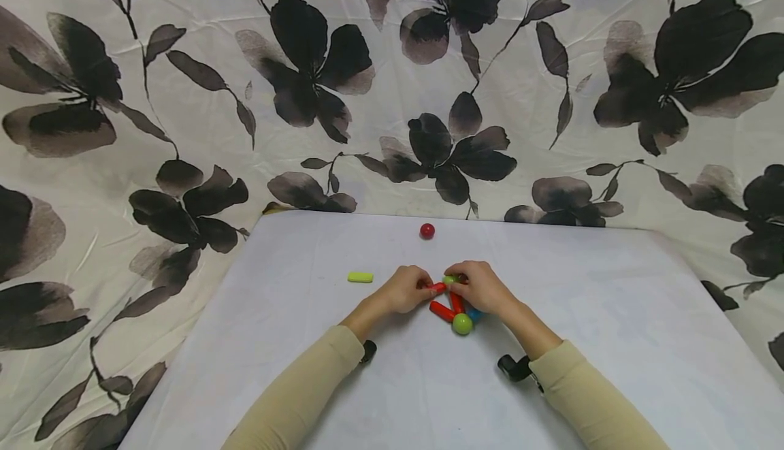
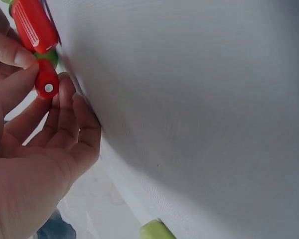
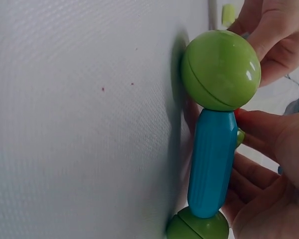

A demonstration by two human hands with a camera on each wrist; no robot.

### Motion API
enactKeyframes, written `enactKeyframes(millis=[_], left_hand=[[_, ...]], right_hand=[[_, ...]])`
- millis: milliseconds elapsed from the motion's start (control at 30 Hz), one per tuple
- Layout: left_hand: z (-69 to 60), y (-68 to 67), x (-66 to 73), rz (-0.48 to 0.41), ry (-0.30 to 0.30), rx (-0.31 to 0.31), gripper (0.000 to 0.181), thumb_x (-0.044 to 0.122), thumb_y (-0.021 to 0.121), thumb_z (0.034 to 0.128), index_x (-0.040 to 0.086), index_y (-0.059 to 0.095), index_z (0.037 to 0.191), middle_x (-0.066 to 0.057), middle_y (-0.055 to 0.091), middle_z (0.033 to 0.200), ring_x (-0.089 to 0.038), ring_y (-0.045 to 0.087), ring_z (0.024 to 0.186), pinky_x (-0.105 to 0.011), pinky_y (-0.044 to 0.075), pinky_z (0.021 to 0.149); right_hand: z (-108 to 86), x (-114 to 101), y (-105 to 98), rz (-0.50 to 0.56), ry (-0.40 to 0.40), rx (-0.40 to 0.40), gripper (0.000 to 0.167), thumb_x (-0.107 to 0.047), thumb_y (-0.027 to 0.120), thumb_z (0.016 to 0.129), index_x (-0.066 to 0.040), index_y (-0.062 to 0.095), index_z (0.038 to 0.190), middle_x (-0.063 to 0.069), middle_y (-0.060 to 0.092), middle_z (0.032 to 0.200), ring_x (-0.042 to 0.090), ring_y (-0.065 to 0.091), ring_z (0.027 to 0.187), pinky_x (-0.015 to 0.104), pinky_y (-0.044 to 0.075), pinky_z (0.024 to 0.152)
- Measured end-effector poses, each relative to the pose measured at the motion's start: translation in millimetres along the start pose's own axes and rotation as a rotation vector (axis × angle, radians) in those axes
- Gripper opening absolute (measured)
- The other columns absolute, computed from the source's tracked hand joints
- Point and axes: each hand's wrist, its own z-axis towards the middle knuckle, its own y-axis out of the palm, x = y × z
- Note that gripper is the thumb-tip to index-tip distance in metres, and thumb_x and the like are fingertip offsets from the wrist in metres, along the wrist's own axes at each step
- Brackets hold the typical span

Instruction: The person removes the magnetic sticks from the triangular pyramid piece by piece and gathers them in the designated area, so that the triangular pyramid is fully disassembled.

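Observation:
My left hand [image 1: 407, 290] pinches a short red rod [image 1: 437, 288] between thumb and fingers; in the left wrist view the rod's holed end [image 2: 48, 87] faces the camera. Beside it my right hand [image 1: 484, 288] holds a green ball [image 1: 450, 279] at the rod's other end. Below the hands lie another red rod [image 1: 442, 311], an upright-running red rod [image 1: 456, 303] and a nearer green ball [image 1: 462, 324]. A blue rod [image 3: 213, 163] joins two green balls in the right wrist view, close to the right hand's fingers.
A red ball [image 1: 427, 231] lies near the far edge of the white table [image 1: 294, 341]. A yellow-green rod [image 1: 360, 277] lies left of the left hand. Behind the table hangs a flowered cloth [image 1: 380, 96].

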Motion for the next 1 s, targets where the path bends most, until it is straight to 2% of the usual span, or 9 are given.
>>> enactKeyframes(millis=[233, 433, 567, 733, 800, 1000], left_hand=[[-9.8, -8.7, -1.9, -0.002, 0.015, -0.017, 0.017, 0.020, 0.069, 0.0990, 0.005, 0.073, 0.104, -0.002, 0.065, 0.093, -0.017, 0.055, 0.090, -0.032, 0.047, 0.082], [-28.7, -22.5, -14.5, 0.008, 0.056, 0.028, 0.014, 0.017, 0.074, 0.0954, 0.006, 0.075, 0.104, 0.000, 0.066, 0.091, -0.016, 0.055, 0.085, -0.030, 0.048, 0.077], [-46.9, -40.6, -32.1, 0.008, 0.079, 0.061, 0.014, 0.012, 0.078, 0.0916, 0.007, 0.076, 0.105, 0.002, 0.067, 0.089, -0.016, 0.054, 0.080, -0.028, 0.045, 0.070], [-65.2, -65.3, -63.1, 0.019, 0.132, 0.075, 0.017, 0.011, 0.081, 0.0885, 0.007, 0.078, 0.105, 0.002, 0.070, 0.091, -0.016, 0.054, 0.077, -0.027, 0.045, 0.067], [-69.4, -72.8, -74.8, 0.034, 0.144, 0.090, 0.018, 0.010, 0.082, 0.0871, 0.006, 0.078, 0.104, 0.000, 0.071, 0.093, -0.016, 0.054, 0.075, -0.027, 0.045, 0.066], [-72.3, -84.3, -94.9, 0.069, 0.099, 0.119, 0.020, 0.009, 0.085, 0.0838, 0.007, 0.078, 0.103, 0.000, 0.071, 0.094, -0.017, 0.054, 0.075, -0.026, 0.045, 0.066]], right_hand=[[-2.4, 1.0, -2.3, -0.001, 0.032, 0.023, 0.026, -0.008, 0.071, 0.095, 0.001, 0.072, 0.119, 0.014, 0.072, 0.113, 0.023, 0.061, 0.093, 0.045, 0.054, 0.089], [-1.6, 0.5, -3.6, 0.005, 0.015, 0.025, 0.026, -0.007, 0.070, 0.096, 0.003, 0.072, 0.119, 0.016, 0.072, 0.115, 0.025, 0.061, 0.095, 0.046, 0.054, 0.091], [-1.0, -1.4, -2.6, 0.020, 0.025, 0.020, 0.028, -0.008, 0.071, 0.096, 0.003, 0.072, 0.121, 0.016, 0.071, 0.118, 0.027, 0.062, 0.098, 0.047, 0.053, 0.094], [-0.5, -1.3, -2.0, 0.018, 0.034, 0.015, 0.028, -0.009, 0.071, 0.096, 0.002, 0.071, 0.122, 0.017, 0.071, 0.119, 0.027, 0.061, 0.099, 0.047, 0.052, 0.094], [-0.6, -1.1, -2.4, 0.014, 0.039, 0.013, 0.028, -0.009, 0.071, 0.096, 0.002, 0.071, 0.122, 0.016, 0.071, 0.119, 0.027, 0.061, 0.099, 0.047, 0.052, 0.095], [-1.3, -0.5, -1.3, 0.018, 0.038, 0.010, 0.028, -0.009, 0.071, 0.096, 0.002, 0.072, 0.122, 0.016, 0.071, 0.118, 0.027, 0.061, 0.098, 0.047, 0.052, 0.093]])
